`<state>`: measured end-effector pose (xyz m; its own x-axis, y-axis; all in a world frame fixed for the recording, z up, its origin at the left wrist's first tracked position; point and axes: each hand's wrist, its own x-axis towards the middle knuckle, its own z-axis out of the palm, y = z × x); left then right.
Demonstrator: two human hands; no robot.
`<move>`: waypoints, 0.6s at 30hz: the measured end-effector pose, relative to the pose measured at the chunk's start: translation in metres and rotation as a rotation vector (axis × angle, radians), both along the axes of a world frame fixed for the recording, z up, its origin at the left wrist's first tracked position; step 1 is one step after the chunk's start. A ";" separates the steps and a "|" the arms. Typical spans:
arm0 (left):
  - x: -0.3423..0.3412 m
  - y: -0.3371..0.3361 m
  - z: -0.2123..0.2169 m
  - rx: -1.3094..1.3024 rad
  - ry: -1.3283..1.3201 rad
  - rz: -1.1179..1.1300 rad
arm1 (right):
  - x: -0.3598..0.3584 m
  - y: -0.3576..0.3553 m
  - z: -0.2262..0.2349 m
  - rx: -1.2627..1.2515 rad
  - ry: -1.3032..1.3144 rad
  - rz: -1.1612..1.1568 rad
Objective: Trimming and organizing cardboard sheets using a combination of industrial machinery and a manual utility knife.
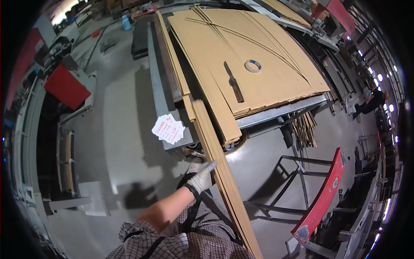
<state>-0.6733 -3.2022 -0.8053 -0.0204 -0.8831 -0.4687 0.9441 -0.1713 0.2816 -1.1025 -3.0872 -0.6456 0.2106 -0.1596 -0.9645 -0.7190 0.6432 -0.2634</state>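
Note:
A long bundle of brown cardboard strips (pixel 225 183) slants from the table's near corner down to the lower edge beside my body. My left hand (pixel 200 179), in a pale glove with a dark band at the wrist, holds the bundle's left edge. Its thumb lies along the side, and the other fingers are hidden under the strips. My right hand is out of view. Large brown cardboard sheets (pixel 276 82) lie stacked on the table, bearing a knife with a dark handle (pixel 235 86), a roll of tape (pixel 253 66) and several thin strips (pixel 258 43).
White printed cards (pixel 169 129) lie on the grey ledge left of the strips. To the right stands a metal frame with a worn red bar (pixel 321 196). Thin offcuts (pixel 302 129) hang below the table. Another person (pixel 371 103) is far right.

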 end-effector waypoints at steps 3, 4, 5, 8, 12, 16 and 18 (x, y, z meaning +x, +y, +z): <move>-0.023 0.031 0.000 0.016 0.122 -0.309 | 0.000 0.023 0.006 -0.080 0.079 -0.090; -0.035 0.046 0.019 0.068 0.062 -0.393 | -0.001 0.030 0.008 -0.114 0.104 -0.119; -0.052 0.063 0.018 -0.036 0.128 -0.384 | 0.000 0.036 0.011 -0.155 0.122 -0.140; -0.063 0.063 0.046 -0.265 0.025 -0.414 | 0.003 0.051 0.017 -0.321 0.161 -0.193; -0.034 -0.072 0.167 -0.640 -0.361 -0.381 | 0.009 0.052 0.013 -0.653 0.147 -0.172; -0.044 -0.144 0.210 -0.631 -0.715 -0.228 | 0.009 -0.074 -0.068 -1.067 -0.177 -0.131; -0.060 -0.133 0.163 -0.503 -1.040 -0.088 | 0.109 -0.187 -0.021 -1.009 -0.256 -0.259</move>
